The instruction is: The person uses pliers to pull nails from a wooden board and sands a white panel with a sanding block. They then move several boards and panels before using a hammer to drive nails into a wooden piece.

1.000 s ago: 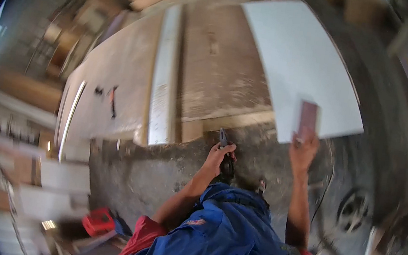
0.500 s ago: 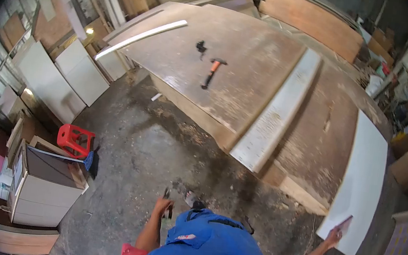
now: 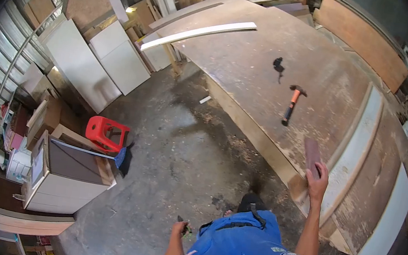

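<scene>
My right hand [image 3: 317, 179] grips the near end of a flat reddish-brown block [image 3: 312, 154] over the front edge of the wooden table [image 3: 252, 72]. Low in the view, beside my blue shirt, my left hand [image 3: 179, 227] is closed around a small dark tool [image 3: 185, 230] whose kind I cannot make out. On the table lie an orange and black hammer [image 3: 293, 105] and a small black object [image 3: 278, 65]. Right of the block lies a long pale board [image 3: 352, 152], and a white panel [image 3: 381, 231] lies along the table's right end.
A narrow white strip [image 3: 199, 32] overhangs the table's left end. On the floor at the left stand a red stool [image 3: 106, 133], a blue broom [image 3: 120, 158] and a cabinet [image 3: 69, 195]. White panels [image 3: 81, 62] lean at the wall.
My right hand has moved left with the block, from the white panel to the table's front edge. The view has turned, so the table sits further right. My left hand still holds the dark tool.
</scene>
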### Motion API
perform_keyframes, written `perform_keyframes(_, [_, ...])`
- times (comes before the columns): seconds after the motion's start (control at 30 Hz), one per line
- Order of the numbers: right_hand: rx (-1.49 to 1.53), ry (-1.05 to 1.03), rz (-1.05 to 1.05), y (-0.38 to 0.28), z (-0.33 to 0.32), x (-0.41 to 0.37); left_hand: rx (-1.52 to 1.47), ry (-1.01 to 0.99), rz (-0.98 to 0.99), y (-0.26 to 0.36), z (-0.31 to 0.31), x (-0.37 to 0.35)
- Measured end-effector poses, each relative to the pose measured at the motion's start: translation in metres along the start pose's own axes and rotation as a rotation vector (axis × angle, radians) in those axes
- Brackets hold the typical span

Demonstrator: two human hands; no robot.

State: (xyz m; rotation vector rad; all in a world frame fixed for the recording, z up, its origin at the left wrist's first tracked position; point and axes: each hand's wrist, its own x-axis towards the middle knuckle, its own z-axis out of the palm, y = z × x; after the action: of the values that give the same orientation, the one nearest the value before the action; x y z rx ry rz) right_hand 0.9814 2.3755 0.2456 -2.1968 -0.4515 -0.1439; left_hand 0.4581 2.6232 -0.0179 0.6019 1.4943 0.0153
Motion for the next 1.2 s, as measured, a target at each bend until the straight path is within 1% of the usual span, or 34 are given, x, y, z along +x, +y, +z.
perform_keyframes(0.03, [0.010, -0.011, 0.003, -0.022, 0.025, 0.019, 0.045, -0.061, 0.008, 0.025, 0.012, -0.008])
perform_keyframes(0.1, [-0.149, -0.105, -0.158, -0.052, 0.075, 0.051, 0.215, -0.179, -0.006, 0.062, 0.026, 0.001])
perform_keyframes(0.13, [-0.137, -0.110, -0.149, -0.062, 0.101, 0.069, 0.152, -0.140, 0.019, 0.074, 0.035, 0.006])
perform_keyframes(0.17, [-0.115, -0.153, -0.185, -0.070, 0.127, 0.087, 0.087, -0.102, 0.045, 0.086, 0.043, 0.013])
perform_keyframes(0.2, [-0.091, -0.195, -0.224, -0.076, 0.152, 0.103, 0.091, -0.087, 0.049, 0.097, 0.044, 0.023])
perform_keyframes(0.27, [-0.059, -0.210, -0.209, -0.093, 0.202, 0.139, 0.069, -0.128, -0.060, 0.108, 0.030, 0.066])
perform_keyframes(0.3, [-0.034, -0.177, -0.204, -0.105, 0.227, 0.156, 0.383, -0.250, 0.334, 0.080, -0.010, 0.123])
perform_keyframes(0.33, [-0.008, -0.141, -0.196, -0.119, 0.251, 0.175, 0.998, -0.085, 0.902, 0.110, -0.009, 0.106])
perform_keyframes(0.37, [0.008, -0.147, -0.195, -0.132, 0.273, 0.199, 1.267, 0.248, 1.330, 0.124, -0.017, 0.109])
perform_keyframes(0.4, [-0.009, -0.135, -0.209, -0.144, 0.295, 0.223, 1.208, 0.457, 1.153, 0.129, -0.001, 0.110])
perform_keyframes(0.43, [-0.025, -0.127, -0.215, -0.155, 0.318, 0.241, 1.131, 0.654, 0.948, 0.121, 0.011, 0.108])
perform_keyframes(0.47, [-0.012, -0.129, -0.211, -0.166, 0.341, 0.262, 1.042, 0.812, 0.746, 0.132, 0.041, 0.072])
perform_keyframes(0.5, [0.008, -0.147, -0.222, -0.178, 0.364, 0.284, 1.041, 0.822, 0.747, 0.163, 0.042, 0.070])
perform_keyframes(0.57, [0.030, -0.219, -0.246, -0.206, 0.401, 0.326, 0.983, 0.669, 0.739, 0.199, 0.031, 0.069])
perform_keyframes(0.6, [0.026, -0.235, -0.247, -0.219, 0.419, 0.344, 0.980, 0.669, 0.722, 0.222, 0.029, 0.067])
perform_keyframes(0.63, [0.031, -0.234, -0.289, -0.232, 0.439, 0.360, 0.533, 0.541, 0.348, 0.253, 0.030, 0.064])
perform_keyframes(0.67, [0.040, -0.229, -0.331, -0.244, 0.458, 0.376, 0.086, 0.396, -0.013, 0.298, 0.042, 0.049])
perform_keyframes(0.7, [0.050, -0.227, -0.340, -0.257, 0.475, 0.389, 0.081, 0.396, -0.019, 0.332, 0.050, 0.041])
perform_keyframes(0.73, [0.041, -0.233, -0.343, -0.271, 0.503, 0.411, 0.283, 0.347, 0.178, 0.377, 0.060, 0.042])
perform_keyframes(0.77, [0.038, -0.247, -0.346, -0.277, 0.520, 0.420, 0.486, 0.290, 0.381, 0.407, 0.065, 0.045])
perform_keyframes(0.8, [0.035, -0.258, -0.347, -0.284, 0.537, 0.429, 0.487, 0.281, 0.381, 0.435, 0.067, 0.056])
perform_keyframes(0.87, [0.013, -0.264, -0.327, -0.294, 0.566, 0.442, -0.275, 0.309, 0.097, 0.496, 0.068, 0.085])
perform_keyframes(0.9, [-0.016, -0.248, -0.296, -0.298, 0.581, 0.449, -0.265, 0.291, 0.097, 0.532, 0.068, 0.097])
perform_keyframes(0.97, [-0.089, -0.196, -0.263, -0.296, 0.615, 0.461, -0.199, 0.311, 0.406, 0.608, 0.065, 0.116])
perform_keyframes(1.0, [-0.106, -0.176, -0.255, -0.298, 0.628, 0.470, -0.211, 0.242, 0.440, 0.650, 0.060, 0.126])
perform_keyframes(1.03, [-0.151, -0.111, -0.230, -0.302, 0.642, 0.477, -0.218, 0.171, 0.475, 0.696, 0.056, 0.137])
perform_keyframes(1.1, [-0.204, -0.010, -0.170, -0.313, 0.673, 0.493, -0.095, 0.121, 0.585, 0.801, 0.063, 0.139])
perform_keyframes(1.17, [-0.254, 0.018, -0.132, -0.316, 0.699, 0.507, -0.014, 0.001, 0.744, 0.893, 0.062, 0.160])
perform_keyframes(1.2, [-0.247, 0.018, -0.124, -0.322, 0.711, 0.517, 0.081, -0.050, 0.776, 0.943, 0.065, 0.166])
